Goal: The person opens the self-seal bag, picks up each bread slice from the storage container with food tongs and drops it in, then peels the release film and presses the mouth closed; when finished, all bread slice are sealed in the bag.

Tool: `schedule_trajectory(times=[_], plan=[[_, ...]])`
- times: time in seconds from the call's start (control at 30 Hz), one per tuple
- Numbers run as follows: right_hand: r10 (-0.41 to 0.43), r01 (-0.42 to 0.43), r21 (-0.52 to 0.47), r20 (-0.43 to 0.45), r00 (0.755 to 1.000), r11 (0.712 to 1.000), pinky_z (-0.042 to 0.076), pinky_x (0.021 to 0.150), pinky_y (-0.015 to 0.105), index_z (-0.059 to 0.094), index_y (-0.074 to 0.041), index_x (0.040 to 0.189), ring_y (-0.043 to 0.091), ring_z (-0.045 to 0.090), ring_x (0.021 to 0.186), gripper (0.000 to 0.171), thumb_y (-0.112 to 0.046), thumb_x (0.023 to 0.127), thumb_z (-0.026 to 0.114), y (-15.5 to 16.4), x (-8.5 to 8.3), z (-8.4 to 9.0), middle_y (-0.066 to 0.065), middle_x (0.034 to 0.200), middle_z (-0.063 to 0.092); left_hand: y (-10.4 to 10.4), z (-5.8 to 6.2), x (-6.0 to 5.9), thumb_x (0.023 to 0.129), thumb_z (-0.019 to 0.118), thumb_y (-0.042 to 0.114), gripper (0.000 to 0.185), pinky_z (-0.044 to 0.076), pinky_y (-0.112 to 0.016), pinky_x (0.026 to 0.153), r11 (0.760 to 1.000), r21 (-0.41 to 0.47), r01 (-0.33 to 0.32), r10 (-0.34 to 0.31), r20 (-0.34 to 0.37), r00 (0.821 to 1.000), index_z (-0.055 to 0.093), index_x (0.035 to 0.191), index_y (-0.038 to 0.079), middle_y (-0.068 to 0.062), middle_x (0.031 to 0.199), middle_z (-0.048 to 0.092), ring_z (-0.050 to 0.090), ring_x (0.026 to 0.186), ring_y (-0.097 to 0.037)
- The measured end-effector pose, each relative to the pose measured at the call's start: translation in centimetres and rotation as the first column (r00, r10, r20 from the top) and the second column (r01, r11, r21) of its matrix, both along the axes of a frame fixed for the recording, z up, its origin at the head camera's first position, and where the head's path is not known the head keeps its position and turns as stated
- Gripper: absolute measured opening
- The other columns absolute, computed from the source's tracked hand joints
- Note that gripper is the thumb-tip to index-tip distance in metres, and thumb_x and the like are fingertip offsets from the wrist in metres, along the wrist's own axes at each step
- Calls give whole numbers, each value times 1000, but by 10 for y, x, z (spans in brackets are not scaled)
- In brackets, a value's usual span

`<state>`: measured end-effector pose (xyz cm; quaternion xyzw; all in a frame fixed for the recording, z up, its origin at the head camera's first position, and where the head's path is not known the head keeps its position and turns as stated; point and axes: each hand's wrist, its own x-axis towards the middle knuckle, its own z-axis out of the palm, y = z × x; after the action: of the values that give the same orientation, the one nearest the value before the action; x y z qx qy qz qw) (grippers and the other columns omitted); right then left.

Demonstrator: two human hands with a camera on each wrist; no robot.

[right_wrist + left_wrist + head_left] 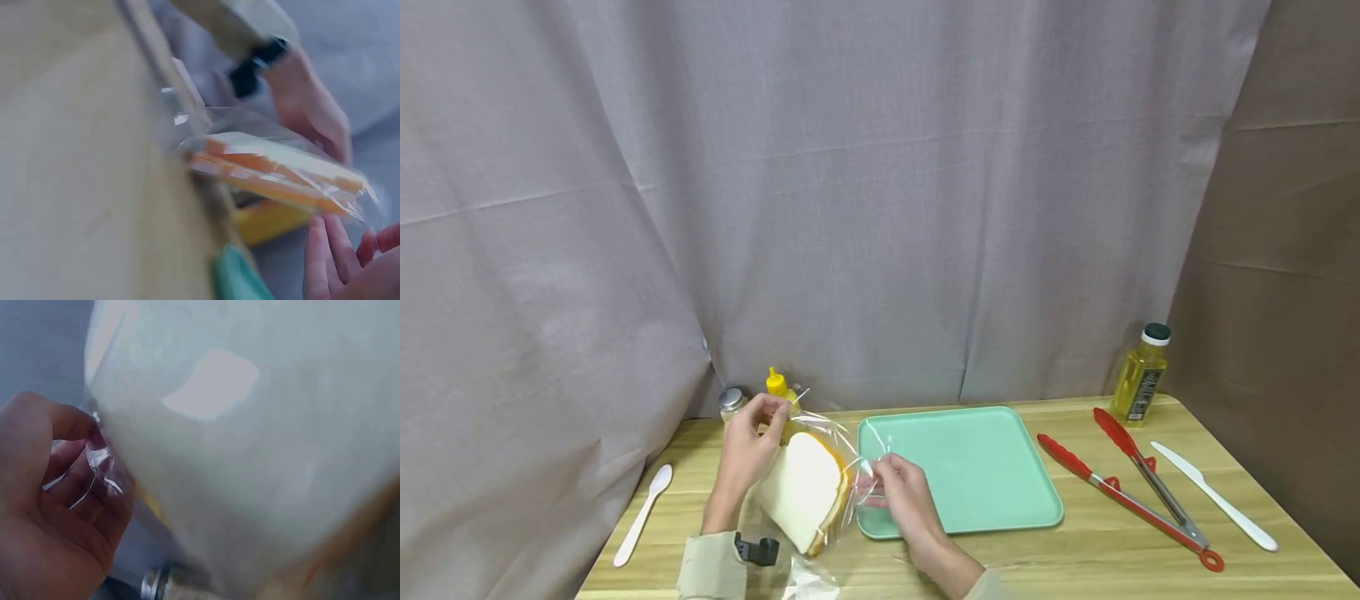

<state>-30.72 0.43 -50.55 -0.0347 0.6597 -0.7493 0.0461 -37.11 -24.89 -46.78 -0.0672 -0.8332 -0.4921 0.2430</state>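
Observation:
Slices of white bread (805, 487) with brown crust stand tilted inside a clear plastic bag (811, 583), left of the tray. My left hand (751, 442) pinches the bag's upper left edge between thumb and fingertips; crinkled film shows at that grip in the left wrist view. On the other side, my right hand (912, 498) pinches the film between thumb and index finger, overlapping the tray's left edge. From the right wrist view, the bread (275, 169) appears edge-on as stacked slices, and two fingers (337, 244) of the right hand extend beneath the bag.
A green tray (958, 467) lies mid-table. Red-tipped tongs (1150, 508), a white knife (1217, 497) and a yellow oil bottle (1140, 383) are at the right. A white spoon (643, 518) lies left; a silver-lidded jar (731, 401) and yellow squeeze bottle (777, 383) stand behind the left hand.

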Motion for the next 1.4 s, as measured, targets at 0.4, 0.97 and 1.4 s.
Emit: schedule_trajectory(times=[0.4,0.97,1.4], plan=[[-131,148,77,-191,973,986,66,83,31,66,0,107,29,79,89,26,-24,112,59,90,-22,65,15,96,82,66,31,23,106,72,12,18,70,-41,69,896,374,239,-227,-75,971,74,117,-2,-23,100,72,72,72,-19],[-129,295,202,-579,805,934,66,84,24,78,-1,124,14,79,92,25,-16,111,63,184,-6,101,2,106,83,137,72,48,106,72,12,12,67,-27,81,853,343,393,-291,-312,904,77,115,6,-13,109,84,82,99,-30],[-153,328,204,-585,797,923,65,91,21,77,-4,128,12,81,96,26,-19,110,67,201,-5,114,-1,106,85,157,74,50,106,71,12,12,58,-17,71,829,263,494,-425,-277,862,79,116,10,-12,111,84,79,88,-12]])
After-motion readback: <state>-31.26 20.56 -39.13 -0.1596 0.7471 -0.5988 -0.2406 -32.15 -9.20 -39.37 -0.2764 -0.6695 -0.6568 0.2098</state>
